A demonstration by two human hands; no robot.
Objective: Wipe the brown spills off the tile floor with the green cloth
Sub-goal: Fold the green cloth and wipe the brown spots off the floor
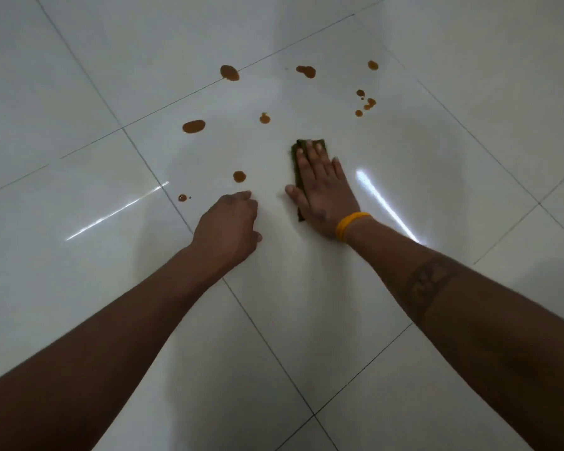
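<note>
While the left hand [230,219] rests curled, the right hand's [323,187] spread grip presses the green cloth [298,148] flat.

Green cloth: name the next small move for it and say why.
Probably slide the green cloth forward and a little left onto the small brown spot. The right hand already presses the cloth flat on the tile floor, and that spot lies closest ahead of its fingers. The left hand rests on the floor, holding nothing.
</note>
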